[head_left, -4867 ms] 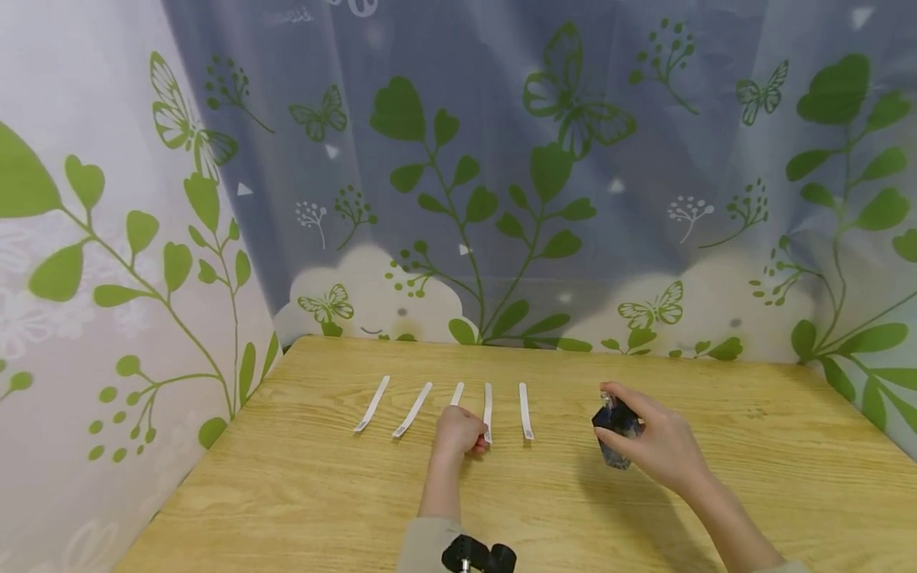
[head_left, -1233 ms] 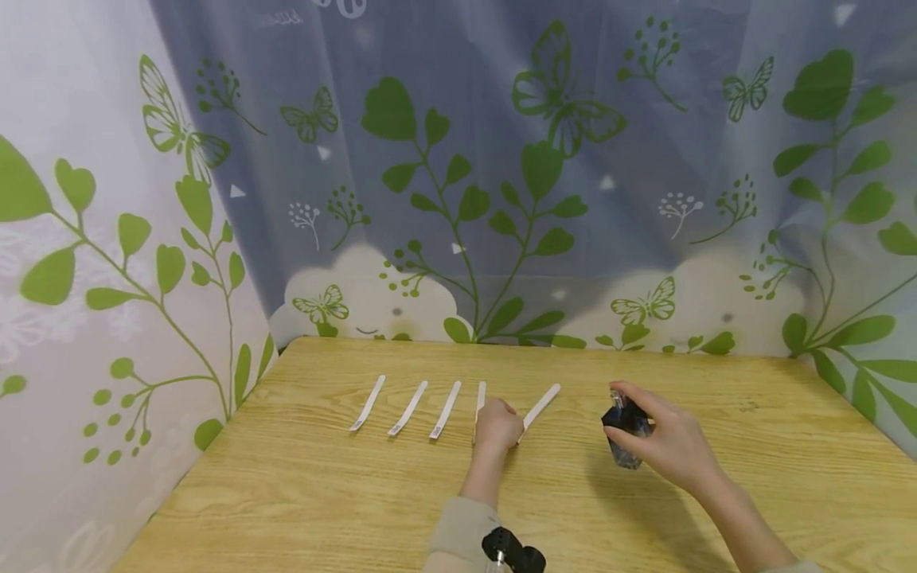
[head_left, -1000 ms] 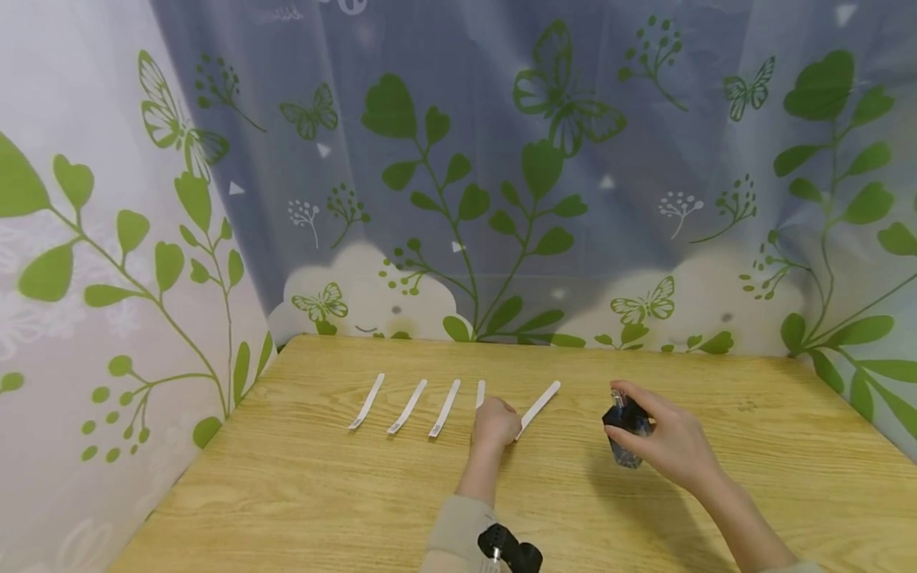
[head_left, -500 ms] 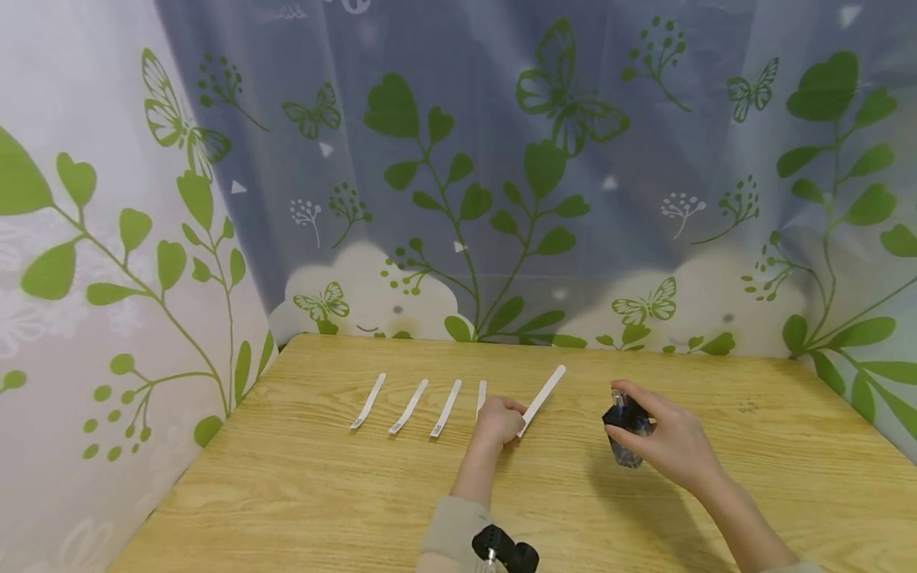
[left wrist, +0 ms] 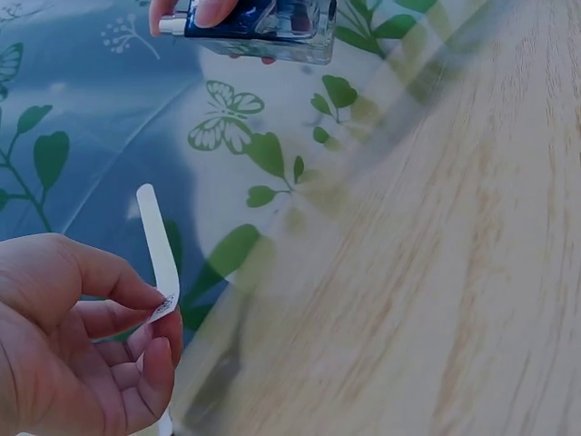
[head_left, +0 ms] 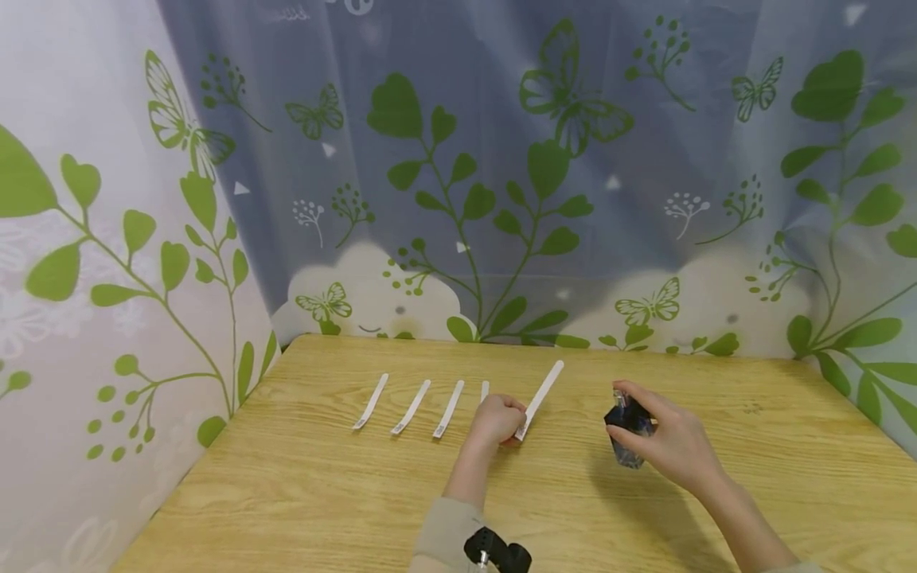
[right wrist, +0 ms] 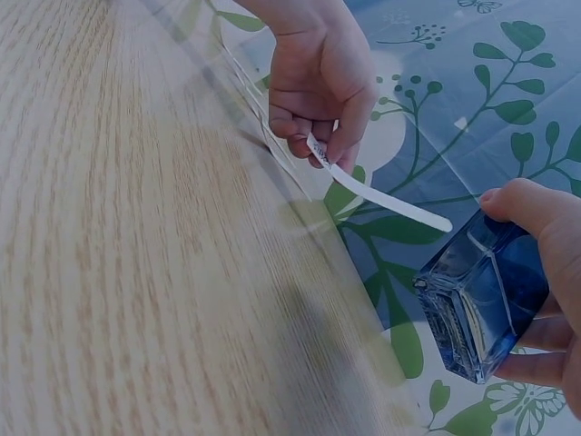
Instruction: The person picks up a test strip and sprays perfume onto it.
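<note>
My left hand [head_left: 497,420] pinches a white perfume test strip [head_left: 543,398] between thumb and fingers at its printed end. The strip [left wrist: 158,238] slants up off the table, its free end pointing away, in the left wrist view. To the right, my right hand [head_left: 669,438] grips a dark blue glass perfume bottle [head_left: 625,430], raised above the table. Its index finger lies on top of the sprayer and the thumb is on the near side. In the right wrist view the bottle [right wrist: 481,295] stands a short gap from the strip's free end.
Three white strips, among them the leftmost strip [head_left: 371,402], lie side by side on the wooden table [head_left: 322,493]. Another strip [head_left: 485,388] is partly hidden behind my left hand. A patterned curtain [head_left: 458,159] stands behind the table.
My left hand has moved right from the middle strips to the rightmost one, taken hold of it and tilted it up off the table. The bottle has shifted only slightly.
</note>
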### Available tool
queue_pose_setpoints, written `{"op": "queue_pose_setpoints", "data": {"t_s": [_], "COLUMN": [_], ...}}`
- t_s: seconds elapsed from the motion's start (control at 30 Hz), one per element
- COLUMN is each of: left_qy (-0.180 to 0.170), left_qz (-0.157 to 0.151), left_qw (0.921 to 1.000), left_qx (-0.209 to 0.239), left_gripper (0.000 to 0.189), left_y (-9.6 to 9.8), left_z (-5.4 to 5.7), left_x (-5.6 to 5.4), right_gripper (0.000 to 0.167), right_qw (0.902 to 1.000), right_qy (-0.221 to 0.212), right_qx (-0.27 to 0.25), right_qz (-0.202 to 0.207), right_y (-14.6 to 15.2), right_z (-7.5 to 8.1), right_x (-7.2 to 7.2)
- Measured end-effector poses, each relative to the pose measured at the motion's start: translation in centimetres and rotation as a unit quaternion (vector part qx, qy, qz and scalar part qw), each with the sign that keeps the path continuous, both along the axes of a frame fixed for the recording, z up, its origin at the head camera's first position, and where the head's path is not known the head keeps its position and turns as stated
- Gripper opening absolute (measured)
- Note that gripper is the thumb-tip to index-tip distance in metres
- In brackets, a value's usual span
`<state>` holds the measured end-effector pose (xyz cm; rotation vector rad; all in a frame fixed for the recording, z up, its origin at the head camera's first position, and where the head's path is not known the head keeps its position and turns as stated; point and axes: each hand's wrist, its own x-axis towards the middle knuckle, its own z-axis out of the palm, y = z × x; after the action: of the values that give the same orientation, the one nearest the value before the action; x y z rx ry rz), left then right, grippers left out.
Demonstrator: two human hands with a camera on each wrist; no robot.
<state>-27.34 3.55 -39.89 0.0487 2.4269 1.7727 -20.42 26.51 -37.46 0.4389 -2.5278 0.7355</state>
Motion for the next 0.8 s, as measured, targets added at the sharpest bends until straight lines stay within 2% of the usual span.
{"op": "queue_pose_setpoints", "data": {"t_s": [0.27, 0.4, 0.63, 0.8], "left_qy": [0.015, 0.010, 0.008, 0.018], "left_qz": [-0.007, -0.015, -0.046, -0.066], "left_qw": [0.9999, 0.9998, 0.9988, 0.9974], "left_qx": [-0.003, -0.013, -0.011, -0.023], "left_gripper": [0.016, 0.015, 0.017, 0.018], "left_y": [-0.6, -1.1, -2.0, -2.4], "left_z": [1.1, 1.5, 2.1, 2.4], "left_x": [0.2, 0.4, 0.8, 1.0], "right_gripper": [0.057, 0.057, 0.057, 0.058], "right_qw": [0.9998, 0.9997, 0.9999, 0.9994], "right_qy": [0.021, 0.026, 0.015, 0.030], "right_qx": [0.003, 0.003, 0.007, 0.018], "right_qz": [0.002, 0.003, 0.000, 0.002], "right_y": [-0.1, -0.1, -0.3, -0.4], "right_z": [0.0, 0.0, 0.4, 0.3], "right_x": [-0.1, -0.2, -0.3, -0.5]}}
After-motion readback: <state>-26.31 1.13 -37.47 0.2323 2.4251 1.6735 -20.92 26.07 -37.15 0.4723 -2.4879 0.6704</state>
